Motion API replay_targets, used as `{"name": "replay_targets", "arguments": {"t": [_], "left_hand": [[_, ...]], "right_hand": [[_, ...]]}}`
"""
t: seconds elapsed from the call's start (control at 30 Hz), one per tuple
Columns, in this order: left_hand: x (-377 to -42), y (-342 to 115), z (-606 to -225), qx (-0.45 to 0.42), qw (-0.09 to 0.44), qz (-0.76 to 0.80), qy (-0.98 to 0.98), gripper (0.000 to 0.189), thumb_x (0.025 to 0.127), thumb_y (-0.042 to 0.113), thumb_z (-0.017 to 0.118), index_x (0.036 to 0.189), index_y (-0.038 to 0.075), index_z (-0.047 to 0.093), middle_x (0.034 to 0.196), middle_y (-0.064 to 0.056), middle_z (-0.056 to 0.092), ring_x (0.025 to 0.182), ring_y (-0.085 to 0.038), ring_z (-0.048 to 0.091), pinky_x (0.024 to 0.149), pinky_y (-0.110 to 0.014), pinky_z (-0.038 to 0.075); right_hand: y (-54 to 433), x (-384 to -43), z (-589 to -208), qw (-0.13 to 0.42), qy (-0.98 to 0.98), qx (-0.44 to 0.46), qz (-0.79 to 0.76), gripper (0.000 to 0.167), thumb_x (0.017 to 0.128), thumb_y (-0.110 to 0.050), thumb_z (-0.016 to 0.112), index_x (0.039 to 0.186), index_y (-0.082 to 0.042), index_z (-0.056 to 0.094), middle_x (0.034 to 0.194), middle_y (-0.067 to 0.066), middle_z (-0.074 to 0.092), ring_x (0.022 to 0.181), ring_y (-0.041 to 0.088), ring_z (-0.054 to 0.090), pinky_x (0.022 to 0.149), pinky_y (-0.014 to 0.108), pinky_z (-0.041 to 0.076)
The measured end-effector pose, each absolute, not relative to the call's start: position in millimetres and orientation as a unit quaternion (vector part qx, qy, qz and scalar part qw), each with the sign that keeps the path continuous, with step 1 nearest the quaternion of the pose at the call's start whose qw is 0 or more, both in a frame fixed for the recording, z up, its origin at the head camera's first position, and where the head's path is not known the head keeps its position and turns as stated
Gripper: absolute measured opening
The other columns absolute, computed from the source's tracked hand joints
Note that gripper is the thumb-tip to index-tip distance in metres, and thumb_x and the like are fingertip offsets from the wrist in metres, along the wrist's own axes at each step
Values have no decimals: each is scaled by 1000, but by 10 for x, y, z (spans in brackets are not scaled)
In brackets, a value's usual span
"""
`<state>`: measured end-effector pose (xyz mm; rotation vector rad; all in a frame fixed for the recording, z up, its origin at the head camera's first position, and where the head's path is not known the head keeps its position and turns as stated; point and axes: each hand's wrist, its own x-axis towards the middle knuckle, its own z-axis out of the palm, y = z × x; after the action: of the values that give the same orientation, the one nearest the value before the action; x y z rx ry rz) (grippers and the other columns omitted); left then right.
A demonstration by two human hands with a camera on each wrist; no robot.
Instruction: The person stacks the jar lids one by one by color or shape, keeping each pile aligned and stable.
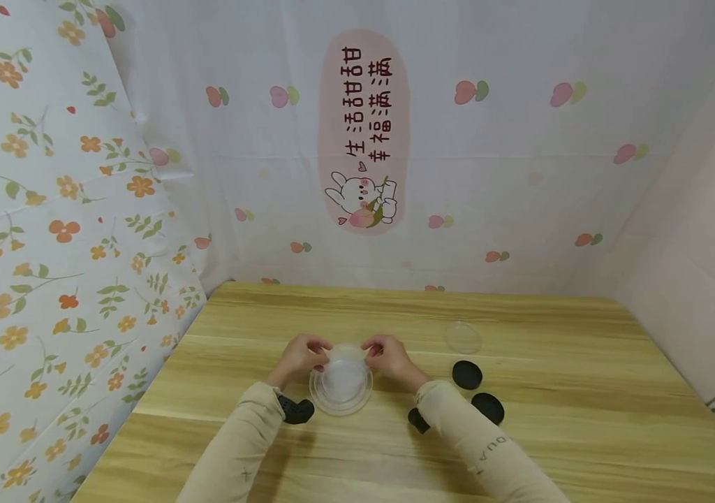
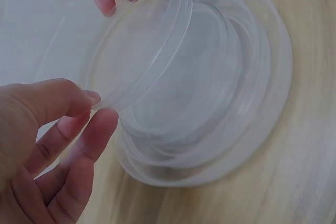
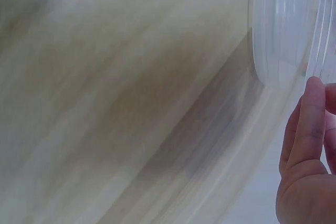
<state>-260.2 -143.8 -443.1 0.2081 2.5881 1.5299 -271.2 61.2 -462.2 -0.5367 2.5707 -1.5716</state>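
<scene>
A shallow clear round plastic dish [image 2: 139,51] is held up, tilted, between two hands. My left hand [image 1: 303,358] pinches its rim at the left with thumb and fingers. At the opposite side of the rim, my right hand [image 1: 390,359] pinches it too. Just below and nearer the person, a stack of clear round dishes [image 2: 257,93] of graded sizes rests on the table, the widest at the bottom. In the right wrist view the fingertips [image 3: 313,85] lie against the dish's edge, which the frame cuts off.
To the right on the wooden table [image 1: 584,391] lie a flat clear round piece [image 1: 462,337] and a black disc [image 1: 467,375]. A second black disc [image 1: 487,409] is partly behind the right sleeve [image 1: 477,433]. A printed cloth [image 1: 496,175] hangs behind the table.
</scene>
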Motion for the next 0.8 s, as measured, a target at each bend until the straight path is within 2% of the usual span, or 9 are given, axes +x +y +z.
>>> {"name": "replay_targets", "arguments": {"t": [0.27, 0.53, 0.8], "left_hand": [[-2587, -1528, -4520, 63, 83, 511, 853, 20, 74, -7, 60, 94, -7, 63, 69, -10, 57, 55, -19, 58, 54, -31, 51], [-2548, -1548, -4523, 45, 91, 498, 861, 21, 75, -5, 60, 95, -5, 65, 70, -7, 56, 55, -16, 57, 55, -32, 51], [-2525, -1570, -4536, 65, 96, 490, 864, 21, 77, -4, 59, 97, -6, 64, 71, -8, 57, 57, -15, 57, 52, -29, 48]], "right_hand": [[566, -2678, -4651, 59, 840, -185, -506, 19, 74, 8, 57, 92, 7, 62, 67, 4, 52, 55, 11, 50, 49, 23, 46], [529, -2654, -4683, 58, 840, -187, -506, 19, 72, 7, 58, 90, 7, 62, 70, 3, 53, 61, 11, 49, 52, 22, 46], [517, -2655, -4740, 53, 842, -178, -507, 17, 72, 8, 60, 88, 7, 63, 70, 4, 54, 62, 10, 50, 53, 21, 46]]}}
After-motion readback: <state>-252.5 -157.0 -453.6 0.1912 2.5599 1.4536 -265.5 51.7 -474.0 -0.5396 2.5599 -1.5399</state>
